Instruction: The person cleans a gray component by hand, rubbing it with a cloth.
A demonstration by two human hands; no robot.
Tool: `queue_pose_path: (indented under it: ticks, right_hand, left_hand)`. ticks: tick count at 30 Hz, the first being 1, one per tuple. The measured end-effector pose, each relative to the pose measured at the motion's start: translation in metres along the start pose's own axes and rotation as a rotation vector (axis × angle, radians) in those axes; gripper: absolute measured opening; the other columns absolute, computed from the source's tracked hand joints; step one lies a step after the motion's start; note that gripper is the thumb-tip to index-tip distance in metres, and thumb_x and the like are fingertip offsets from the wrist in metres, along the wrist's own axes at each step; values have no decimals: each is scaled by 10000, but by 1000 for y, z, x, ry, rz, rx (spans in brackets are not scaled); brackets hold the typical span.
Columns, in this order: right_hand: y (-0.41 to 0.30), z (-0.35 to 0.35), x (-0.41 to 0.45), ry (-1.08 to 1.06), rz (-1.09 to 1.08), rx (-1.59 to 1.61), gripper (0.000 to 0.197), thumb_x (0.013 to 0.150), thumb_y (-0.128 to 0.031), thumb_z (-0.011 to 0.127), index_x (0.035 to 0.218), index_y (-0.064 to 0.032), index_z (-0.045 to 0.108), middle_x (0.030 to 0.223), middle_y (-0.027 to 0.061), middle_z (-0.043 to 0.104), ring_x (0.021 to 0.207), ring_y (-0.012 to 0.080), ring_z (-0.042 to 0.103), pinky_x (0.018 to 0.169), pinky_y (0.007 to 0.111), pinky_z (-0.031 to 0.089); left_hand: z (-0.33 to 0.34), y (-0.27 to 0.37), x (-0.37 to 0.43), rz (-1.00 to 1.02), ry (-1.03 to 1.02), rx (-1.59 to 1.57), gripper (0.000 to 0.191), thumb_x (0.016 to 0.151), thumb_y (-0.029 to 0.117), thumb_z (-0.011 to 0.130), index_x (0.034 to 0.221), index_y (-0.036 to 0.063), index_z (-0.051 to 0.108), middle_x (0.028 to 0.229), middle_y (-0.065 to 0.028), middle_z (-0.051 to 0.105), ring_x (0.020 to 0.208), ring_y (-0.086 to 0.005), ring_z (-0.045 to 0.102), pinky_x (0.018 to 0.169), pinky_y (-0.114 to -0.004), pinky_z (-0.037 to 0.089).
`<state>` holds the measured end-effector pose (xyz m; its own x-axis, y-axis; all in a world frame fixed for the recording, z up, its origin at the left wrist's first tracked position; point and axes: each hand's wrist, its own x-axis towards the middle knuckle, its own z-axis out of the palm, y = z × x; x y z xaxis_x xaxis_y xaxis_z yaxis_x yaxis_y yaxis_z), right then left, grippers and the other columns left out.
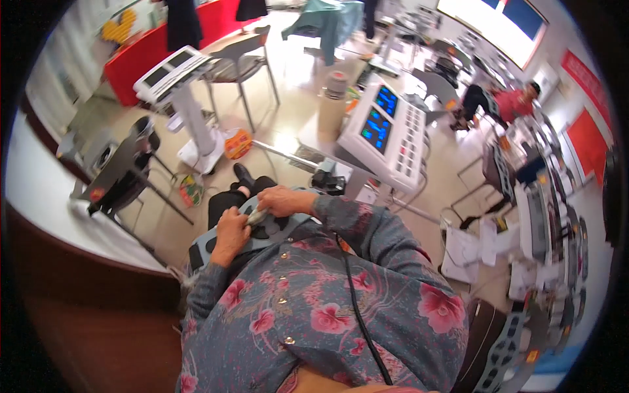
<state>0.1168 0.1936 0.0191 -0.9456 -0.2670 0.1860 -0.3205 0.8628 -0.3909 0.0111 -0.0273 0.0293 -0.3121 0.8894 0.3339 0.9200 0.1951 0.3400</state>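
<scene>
A blue-grey pad with black patches [290, 227] lies across my lap. Both hands meet above it at a small pale, crumpled object [256, 216], perhaps cloth; its exact kind cannot be told. My left hand [233, 233] closes on its near-left side with bent fingers. On the far-right side, my right hand [282, 201] pinches the same object. Part of it is hidden by the fingers. A black cable [355, 299] runs down over my flowered shirt.
A white console with lit screens [385, 130] stands ahead on the right, beside a bottle [334, 105]. Another console [169, 73] stands front left, near grey chairs [120, 172]. A brown surface [98, 285] borders the near left. A person in red [513, 103] sits far right.
</scene>
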Motion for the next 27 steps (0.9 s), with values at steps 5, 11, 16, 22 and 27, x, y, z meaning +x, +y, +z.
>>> queue_pose_path:
  ticks: [5,11,16,22,27]
  right_hand:
    - [-3,-5,-13,-16,6,78,278,727,-77,638,987,-100,736,966,116,647,960,334,636,800,438,504]
    - [-24,-31,2,-241,153,208,161,745,-165,628,805,-28,688,763,205,661,770,394,650,680,471,489]
    - [9,-2,16,282,55,-260,153,769,-157,679,895,-81,634,959,97,569,970,298,574,818,421,485]
    - [-7,1,8,190,62,-174,222,821,-184,678,1017,-88,639,1014,95,582,1023,310,561,855,424,477]
    - [9,17,3,175,188,-51,239,873,-197,657,1093,-105,659,1044,104,600,1018,330,589,867,415,485]
  left_hand:
    - [-3,8,-1,40,-68,-75,138,732,130,660,815,25,694,855,-168,585,863,-373,578,744,-478,478]
    - [-3,2,17,-67,-277,-100,204,775,197,598,778,14,687,849,-199,593,843,-391,600,730,-503,495]
    - [31,-24,28,-104,140,80,156,710,168,674,814,54,690,956,-124,589,930,-329,581,754,-467,501]
    - [38,-26,25,-100,261,273,100,720,133,687,790,72,648,939,-115,583,928,-301,569,741,-445,444]
    - [36,-6,16,-192,90,85,297,805,329,736,946,68,715,943,-131,615,952,-334,585,826,-448,496]
